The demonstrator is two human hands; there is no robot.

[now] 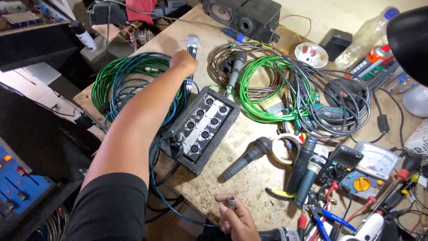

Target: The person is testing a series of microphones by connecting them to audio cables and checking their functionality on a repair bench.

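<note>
My left hand (183, 61) reaches far across the bench and is closed around the black handle of a silver-headed microphone (192, 44), just above a coil of blue and green cable (129, 80). My right hand (236, 218) stays near the front edge and pinches a small silver cable connector (231, 202) on a blue cable. Between the hands lies a black stage box (201, 127) with several round sockets. A black microphone (247, 157) lies loose to its right, and another microphone (235, 71) rests beyond the box.
Green and grey cable coils (285, 87) crowd the right side, over a power drill (330, 111). Two more microphones (307, 167), a multimeter (361, 176), tape roll (285, 147), pliers and screwdrivers lie at the front right. A black speaker (245, 15) stands at the back; a mixer (18, 178) sits left.
</note>
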